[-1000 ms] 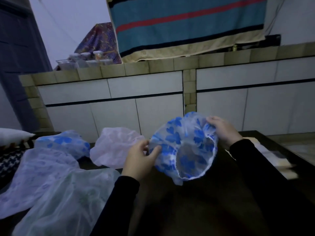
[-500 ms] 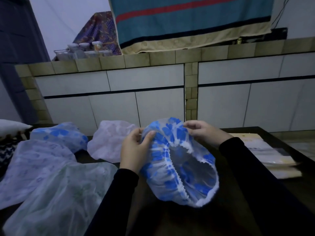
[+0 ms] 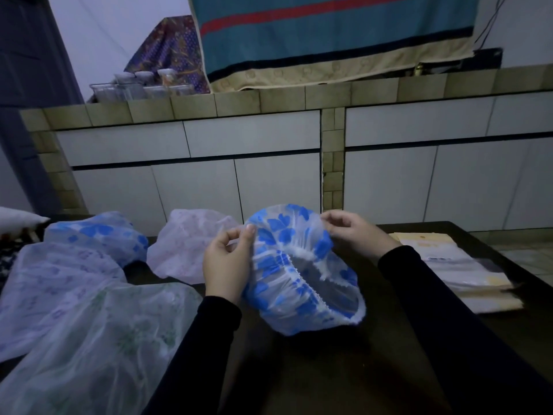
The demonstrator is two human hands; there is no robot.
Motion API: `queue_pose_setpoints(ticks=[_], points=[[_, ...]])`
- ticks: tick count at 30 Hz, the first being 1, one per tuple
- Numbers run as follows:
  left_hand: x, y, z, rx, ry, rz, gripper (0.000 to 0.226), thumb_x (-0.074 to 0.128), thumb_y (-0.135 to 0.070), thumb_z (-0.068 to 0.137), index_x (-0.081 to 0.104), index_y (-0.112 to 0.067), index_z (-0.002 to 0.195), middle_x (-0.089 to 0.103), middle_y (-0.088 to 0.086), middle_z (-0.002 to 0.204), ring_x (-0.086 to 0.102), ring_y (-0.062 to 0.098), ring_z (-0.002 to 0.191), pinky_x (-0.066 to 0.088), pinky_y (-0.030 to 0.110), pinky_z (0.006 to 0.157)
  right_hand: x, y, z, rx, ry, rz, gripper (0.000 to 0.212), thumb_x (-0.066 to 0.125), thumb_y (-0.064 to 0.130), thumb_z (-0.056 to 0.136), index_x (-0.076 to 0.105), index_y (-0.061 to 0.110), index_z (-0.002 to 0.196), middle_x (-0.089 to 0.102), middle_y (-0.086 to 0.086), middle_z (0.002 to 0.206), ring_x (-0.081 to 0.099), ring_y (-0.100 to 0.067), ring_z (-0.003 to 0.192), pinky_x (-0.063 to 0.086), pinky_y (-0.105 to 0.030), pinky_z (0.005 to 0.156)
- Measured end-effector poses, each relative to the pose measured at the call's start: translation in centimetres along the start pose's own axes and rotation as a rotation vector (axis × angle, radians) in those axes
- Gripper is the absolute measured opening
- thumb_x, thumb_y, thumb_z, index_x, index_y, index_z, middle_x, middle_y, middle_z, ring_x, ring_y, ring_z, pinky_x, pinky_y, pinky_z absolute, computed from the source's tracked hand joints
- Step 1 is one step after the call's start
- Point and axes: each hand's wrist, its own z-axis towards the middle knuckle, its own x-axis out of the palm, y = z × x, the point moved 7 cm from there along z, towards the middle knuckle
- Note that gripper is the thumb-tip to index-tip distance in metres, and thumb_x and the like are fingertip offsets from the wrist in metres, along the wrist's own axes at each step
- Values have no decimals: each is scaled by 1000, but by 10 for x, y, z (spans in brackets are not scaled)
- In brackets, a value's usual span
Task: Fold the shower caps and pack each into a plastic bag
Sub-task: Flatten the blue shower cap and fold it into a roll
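Hands up over the dark bench (image 3: 314, 381), and I'm watching the translucent shower cap with blue flower print (image 3: 287, 265) swing round. A second ago its elastic opening faced me side-on, stretched wide between the two hands; now the crown sits up top and the frilled opening hangs down and toward me, nearer the bench. My read: the cap is being gathered at the crown so it can be flattened for the first fold. No fold made yet, nothing bagged.

Left hand (image 3: 227, 265): fingers curled, thumb and forefinger pinching the cap's plastic at its upper left edge. Right hand (image 3: 353, 235): fingers bent in close, tips nipping the film at the cap's upper right. Both grips look light, just a pinch of film each, and the cap hangs between them above the bench, its lower rim close to the surface; whether it touches I can't tell.

Left of the hands, four more caps wait unfolded: a blue-flowered cap (image 3: 95, 235), a pale pinkish cap (image 3: 188, 247), a whitish faint-print cap (image 3: 57, 292) and a green-print cap (image 3: 98, 348) nearest me. Over on the right lies a flat stack of clear plastic bags (image 3: 460, 274), well apart from the cap.
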Motion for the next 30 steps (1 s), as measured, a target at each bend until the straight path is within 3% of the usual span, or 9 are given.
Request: queue_pose_setpoints(ticks=[4,7,10,16,19,22,24,26,30], points=[[-10,-5,3,26,-67,144,26,66,-35,87,67,-12,77,63,8,66,53,14,59,47,26,62,-9,3,6,-51,-180,-122,15,53,15,96,65,16,87,69,-6,85,62,-9,73,46,-31,73],[-22,-8,11,57,-116,301,30,61,-33,91,62,-11,70,57,5,60,50,16,58,40,24,53,-41,-9,4,72,-513,-139,28,48,26,99,63,5,108,65,-10,99,61,-22,95,42,-27,80],[-19,-2,11,29,-63,321,33,57,-32,94,61,-12,68,58,2,63,52,18,65,38,28,60,-51,-30,4,219,-545,-150,38,46,32,100,64,1,112,65,-13,109,59,-25,101,39,-26,80],[13,37,3,-405,247,121,32,60,-48,81,65,-17,77,58,6,73,51,16,56,41,23,44,-63,-61,-16,400,-741,-3,43,29,28,104,58,-5,106,58,-19,102,52,-29,91,34,-28,75],[21,69,-10,-598,387,258,52,63,-45,74,58,-14,116,61,8,83,52,16,56,37,23,48,-51,-76,-19,483,-672,136,51,33,39,102,58,-4,113,62,-14,106,58,-29,95,42,-29,84],[30,81,-9,-521,300,95,88,77,-47,58,47,-7,131,61,16,101,57,20,65,45,27,49,-29,-80,-20,536,-440,456,56,46,57,91,67,7,106,72,-12,102,68,-28,92,52,-40,89],[33,81,-9,-486,209,-139,74,81,-41,67,54,-3,125,63,16,105,64,26,75,54,32,55,-29,-75,-20,506,-383,460,37,54,46,89,69,12,97,74,-8,91,70,-25,79,56,-32,70],[40,79,-14,-503,207,-362,44,66,-34,87,60,-3,117,69,16,107,70,28,91,59,35,72,-31,-73,-21,496,-408,409,17,55,29,91,64,15,93,70,-5,84,67,-21,71,52,-27,57],[58,79,-31,-620,332,-478,35,57,-33,93,60,-7,117,70,16,109,70,27,95,59,35,68,-41,-95,-16,494,-505,205,17,57,25,89,63,13,100,70,-10,101,67,-29,93,53,-46,88]])
